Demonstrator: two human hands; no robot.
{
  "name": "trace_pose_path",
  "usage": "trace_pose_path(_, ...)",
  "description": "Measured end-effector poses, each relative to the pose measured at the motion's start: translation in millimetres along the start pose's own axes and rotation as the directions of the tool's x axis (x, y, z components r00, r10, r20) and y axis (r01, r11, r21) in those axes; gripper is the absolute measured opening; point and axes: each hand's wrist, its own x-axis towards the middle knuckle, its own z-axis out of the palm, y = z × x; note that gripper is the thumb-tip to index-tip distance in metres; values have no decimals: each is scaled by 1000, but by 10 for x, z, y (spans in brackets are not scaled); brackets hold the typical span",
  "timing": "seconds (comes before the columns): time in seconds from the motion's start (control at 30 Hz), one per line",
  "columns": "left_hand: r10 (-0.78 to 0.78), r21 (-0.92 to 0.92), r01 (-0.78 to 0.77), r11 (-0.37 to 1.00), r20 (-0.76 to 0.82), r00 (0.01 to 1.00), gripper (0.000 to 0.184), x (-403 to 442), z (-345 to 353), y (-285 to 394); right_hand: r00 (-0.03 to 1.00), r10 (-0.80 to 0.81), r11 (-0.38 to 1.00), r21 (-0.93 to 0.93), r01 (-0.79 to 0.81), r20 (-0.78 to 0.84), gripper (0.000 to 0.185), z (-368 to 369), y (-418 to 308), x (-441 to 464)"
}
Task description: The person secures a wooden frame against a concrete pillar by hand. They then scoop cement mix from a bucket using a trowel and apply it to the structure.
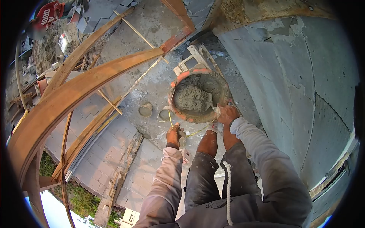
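Note:
A round orange-rimmed tub [178, 80] stands on the floor in front of my feet, with a heap of wet grey mortar [191, 97] in it. At the tub's near right rim is my right hand [228, 114], its fingers closed around something pale that I cannot make out. My left hand [173, 135] hangs lower and to the left, apart from the tub, with its fingers curled in; what they hold, if anything, is hidden. A thin yellow cord [170, 117] runs close beside that hand. Two small buckets, one grey-filled [145, 110] and one with a handle [164, 114], stand left of the tub.
A wooden frame [195, 57] lies behind the tub. Large curved timber beams [87, 83] cross the left side, with thin poles [140, 32] tied among them. A grey plastered wall [289, 95] rises on the right. At the far upper left is another person in a red shirt [47, 15].

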Motion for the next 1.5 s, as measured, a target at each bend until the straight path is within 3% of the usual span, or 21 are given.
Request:
trace_pose_path(0.1,-31,19,29,999,112,993,26,-198,-18,64,983,-117,992,23,122,-142,50,56,184,-61)
trace_pose_path(0.2,4,-25,-1,1000,115,993,25,-441,105,171,994,-89,996,-21,88,-63,52,-158,220,-236)
trace_pose_path(0.23,32,-14,-31,999,113,993,28,-412,89,142,975,-152,988,-1,154,-163,52,-225,231,-349)
trace_pose_path(0.33,249,519,-265,812,102,963,35,-54,-174,38,985,-136,989,-65,130,-105,46,-635,87,-741)
trace_pose_path(0.43,497,833,-254,492,-29,867,42,-408,-71,366,918,-291,956,-116,269,-269,41,-828,99,-1092)
trace_pose_path(0.6,591,656,-451,606,9,807,44,-1286,-163,920,948,-247,969,-57,240,-201,36,-1450,-251,-1894)
trace_pose_path(0.73,681,705,-472,529,-21,732,36,-1672,-398,1210,957,-240,969,12,246,-165,30,-2018,-497,-2575)
trace_pose_path(0.9,709,623,-530,575,-56,703,35,-2168,-592,1435,858,-406,912,-82,401,-315,28,-3199,-661,-3024)
trace_pose_path(0.97,660,617,-483,621,-78,747,35,-2003,-748,1354,914,-286,947,61,316,-289,25,-3879,-857,-3117)
trace_pose_path(1.0,652,596,-485,640,-87,754,35,-1972,-795,1276,950,-166,936,260,236,-263,25,-4228,-972,-3092)
trace_pose_path(1.03,645,575,-487,657,-94,759,35,-1961,-812,1224,976,-54,881,449,147,-213,25,-4562,-1089,-3011)
trace_pose_path(1.1,632,575,-485,659,-75,771,34,-1895,-828,1115,972,94,622,775,111,-215,28,-5058,-1225,-2601)
trace_pose_path(1.17,618,614,-474,631,-28,786,34,-1817,-843,997,955,184,436,890,132,-232,29,-5270,-1469,-2217)
trace_pose_path(1.27,388,283,-383,880,41,921,34,-2157,-704,951,949,184,412,897,161,-255,28,-5153,-1635,-2095)
trace_pose_path(1.3,395,278,-409,869,108,912,33,-2223,-670,936,939,164,445,872,203,-302,27,-5025,-1551,-1995)
trace_pose_path(1.4,338,313,-390,866,210,918,37,-2238,-623,830,949,93,268,926,267,-301,26,-4749,-1469,-1959)
trace_pose_path(1.5,296,352,-379,856,268,917,38,-2085,-672,793,964,50,245,939,243,-263,24,-4793,-1429,-1787)
